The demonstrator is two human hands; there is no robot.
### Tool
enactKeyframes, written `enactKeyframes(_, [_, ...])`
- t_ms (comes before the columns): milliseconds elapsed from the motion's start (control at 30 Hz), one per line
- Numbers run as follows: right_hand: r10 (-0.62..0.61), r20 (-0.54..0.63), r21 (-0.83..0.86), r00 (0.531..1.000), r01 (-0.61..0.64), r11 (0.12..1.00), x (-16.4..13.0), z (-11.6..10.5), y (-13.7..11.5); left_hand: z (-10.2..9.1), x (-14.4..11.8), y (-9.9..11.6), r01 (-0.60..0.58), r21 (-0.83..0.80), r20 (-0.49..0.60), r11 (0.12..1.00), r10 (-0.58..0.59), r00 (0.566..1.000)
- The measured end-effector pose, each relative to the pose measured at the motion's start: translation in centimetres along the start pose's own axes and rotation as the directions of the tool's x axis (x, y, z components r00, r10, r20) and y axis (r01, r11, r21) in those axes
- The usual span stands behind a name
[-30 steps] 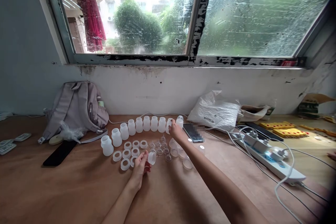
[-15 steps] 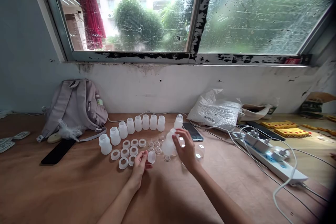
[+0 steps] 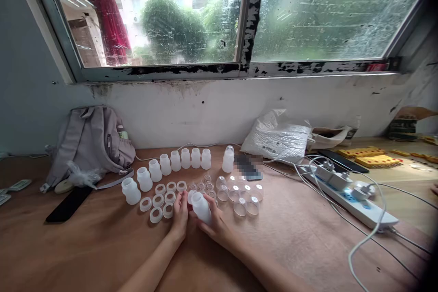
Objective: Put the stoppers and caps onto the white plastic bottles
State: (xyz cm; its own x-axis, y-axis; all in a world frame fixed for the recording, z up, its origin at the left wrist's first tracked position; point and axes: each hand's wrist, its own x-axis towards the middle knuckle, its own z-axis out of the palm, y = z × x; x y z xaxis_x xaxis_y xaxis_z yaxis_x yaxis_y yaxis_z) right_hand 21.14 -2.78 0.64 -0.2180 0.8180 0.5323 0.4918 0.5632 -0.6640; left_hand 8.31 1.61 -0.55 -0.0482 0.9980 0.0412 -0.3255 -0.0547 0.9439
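My right hand (image 3: 217, 221) is wrapped round a frosted white baby bottle (image 3: 201, 209), tilted with its mouth toward my left hand. Between the fingers of my left hand (image 3: 180, 214) is a small translucent bottle collar (image 3: 190, 197), close beside the bottle's neck; whether the two touch I cannot tell. Left of my hands lie several white collar rings (image 3: 158, 200). Clear silicone teats (image 3: 201, 186) are grouped just behind my fingers, partly hidden by them. Several transparent dome caps (image 3: 240, 207) stand to the right.
A curved row of open bottles (image 3: 155, 171) stands behind the rings, and one capped bottle (image 3: 228, 159) is apart from it. A backpack (image 3: 92, 146) and black phone (image 3: 68, 203) are left; a silver padded bag (image 3: 278, 134) and a power strip (image 3: 352, 200) with cables lie right.
My right hand has brought the bottle down and left toward my left hand, tilting it over. The dome caps behind it are now uncovered. My left hand keeps hold of the collar.
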Motion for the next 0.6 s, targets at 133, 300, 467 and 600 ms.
enactKeyframes(133, [0.041,-0.011,-0.096,0.999,-0.042,0.994,0.0,-0.1,-0.2,-0.3,-0.1,0.2,0.014,-0.030,-0.064,0.999,-0.016,0.998])
enactKeyframes(300, [0.012,-0.038,-0.197,0.999,-0.019,0.980,0.1,-0.4,0.8,-0.9,-0.3,1.1,-0.114,0.114,-0.024,0.987,0.118,0.993])
enactKeyframes(467, [-0.036,-0.016,-0.314,0.999,0.029,0.949,0.2,-1.0,1.0,-1.4,-0.1,1.7,-0.164,0.214,0.002,0.963,0.168,0.986])
enactKeyframes(600, [-0.082,0.001,-0.317,0.997,0.078,0.945,0.4,-1.7,0.9,-1.5,0.0,1.8,-0.140,0.210,0.015,0.967,0.140,0.990])
